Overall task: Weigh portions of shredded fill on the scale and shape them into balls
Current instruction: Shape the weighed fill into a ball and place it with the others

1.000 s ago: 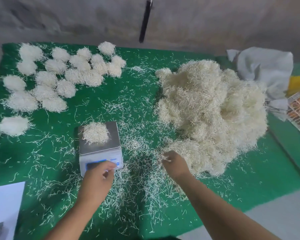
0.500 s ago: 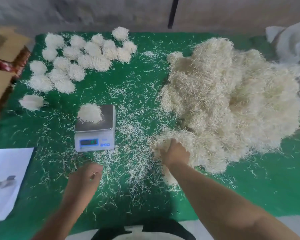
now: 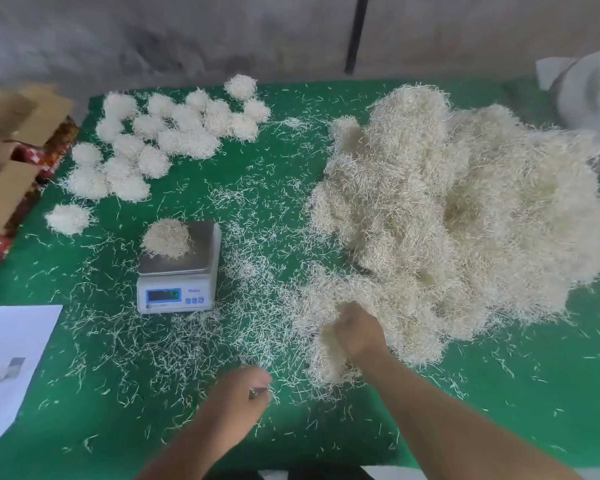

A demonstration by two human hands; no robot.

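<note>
A small white scale (image 3: pixel 177 289) with a steel pan stands left of centre on the green mat, and a portion of shredded fill (image 3: pixel 167 239) lies on the pan. A big cream pile of shredded fill (image 3: pixel 465 216) fills the right side. Several finished balls (image 3: pixel 160 140) are grouped at the far left. My right hand (image 3: pixel 359 332) is dug into the near edge of the pile, fingers closed on strands. My left hand (image 3: pixel 238 398) hovers low over the mat in front of the scale, fingers curled, pinching a few loose strands.
Loose strands litter the green mat (image 3: pixel 499 393) around the scale. A white sheet of paper (image 3: pixel 11 362) lies at the near left. Open cardboard boxes (image 3: pixel 11 157) sit off the mat's left edge. A grey cloth (image 3: pixel 589 91) lies at the far right.
My left hand has left the scale's front and pulled back toward me and to the right. My right hand has pushed deeper into the pile's near edge. The view has shifted left.
</note>
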